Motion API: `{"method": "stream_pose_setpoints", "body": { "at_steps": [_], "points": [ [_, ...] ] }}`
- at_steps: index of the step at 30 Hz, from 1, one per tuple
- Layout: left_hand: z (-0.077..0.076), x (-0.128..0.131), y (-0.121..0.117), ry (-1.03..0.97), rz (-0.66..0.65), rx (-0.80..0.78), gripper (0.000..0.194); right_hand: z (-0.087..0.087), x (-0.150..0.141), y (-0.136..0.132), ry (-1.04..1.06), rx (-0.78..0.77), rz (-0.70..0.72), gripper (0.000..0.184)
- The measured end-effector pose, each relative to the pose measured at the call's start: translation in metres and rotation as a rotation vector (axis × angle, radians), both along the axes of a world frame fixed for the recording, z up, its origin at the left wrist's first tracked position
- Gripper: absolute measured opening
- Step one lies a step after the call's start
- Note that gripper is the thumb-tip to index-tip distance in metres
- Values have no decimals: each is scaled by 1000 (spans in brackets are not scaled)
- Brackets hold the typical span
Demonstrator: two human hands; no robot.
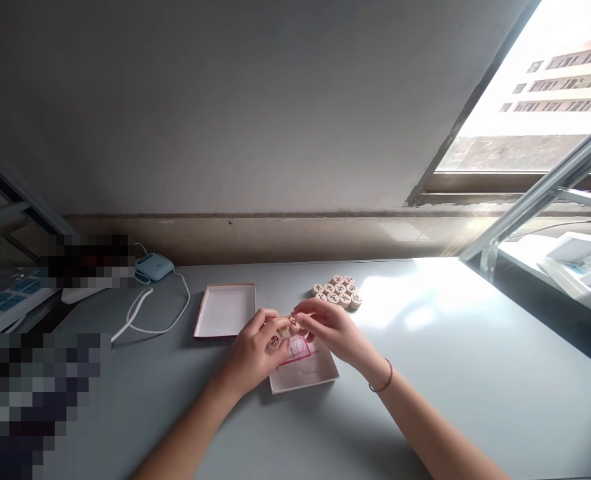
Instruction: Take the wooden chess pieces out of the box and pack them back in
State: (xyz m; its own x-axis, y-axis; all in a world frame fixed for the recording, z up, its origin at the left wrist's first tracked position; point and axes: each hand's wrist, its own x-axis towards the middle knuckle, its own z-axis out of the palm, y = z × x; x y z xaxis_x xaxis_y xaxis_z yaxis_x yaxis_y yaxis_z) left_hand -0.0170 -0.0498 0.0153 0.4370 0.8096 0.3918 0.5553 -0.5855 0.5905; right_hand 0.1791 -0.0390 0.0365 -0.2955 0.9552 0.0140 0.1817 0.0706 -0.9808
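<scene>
A shallow box (305, 381) lies before me, with a folded pink-lined paper board (298, 350) inside. Over its far left corner is my left hand (260, 353), thumb and fingers curled round wooden Chinese chess pieces, one with a black character (274, 341) showing between them. My right hand (332, 327) is at the far side of the box, its fingertips closed on a piece with a red character (294, 323). The fingers partly hide the pieces there. Just beyond my right hand, several more Chinese chess pieces (340, 289) stand in stacked rows on the table.
The box lid (225, 311) lies inner side up at the left. Farther left are a white cable (158, 330), a light blue device (154, 267) and a power strip (12, 300). A metal frame (520, 193) and papers (582, 257) are at the right.
</scene>
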Motion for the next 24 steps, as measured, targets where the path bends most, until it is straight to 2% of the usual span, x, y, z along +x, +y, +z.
{"method": "stream_pose_setpoints", "body": {
  "at_steps": [3, 7, 14, 17, 21, 24],
  "points": [
    [2, -2, 1, 57, -3, 28, 19, -3, 7, 4, -4, 16, -84, 31],
    [2, -2, 3, 156, -87, 68, 16, -3, 11, 4, -42, 53, -109, 26],
    [-1, 1, 5, 311, -92, 79, 8, -2, 11, -2, -139, 100, -34, 18],
    [0, 1, 5, 343, -78, 119, 9, -3, 10, -4, -194, 164, 14, 16],
    [5, -2, 4, 322, -52, 120, 5, -3, 6, -8, -360, 258, 99, 14],
    [7, -8, 6, 316, -52, 67, 6, -5, 0, -12, -501, 313, 107, 8]
  ]
}}
